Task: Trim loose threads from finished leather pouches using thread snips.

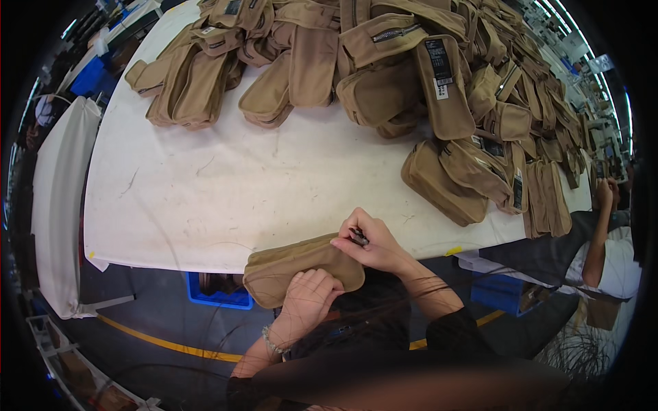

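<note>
A tan zippered fabric pouch (293,272) lies at the near edge of the white-covered table (205,205), part of it overhanging. My left hand (311,295) has its fingers curled on the pouch's near side, gripping the fabric. At the pouch's upper right corner is my right hand (372,244), closed around a small dark metal tool (358,237), possibly thread snips; most of it is hidden in the fist. The right thumb and forefinger meet at the pouch's seam.
Many similar tan pouches (380,92) are heaped along the far and right sides of the table. Below the near edge stands a blue bin (221,300). Another person's arm (599,246) shows at the right, near another blue bin (496,295). A white-covered table (64,205) stands left.
</note>
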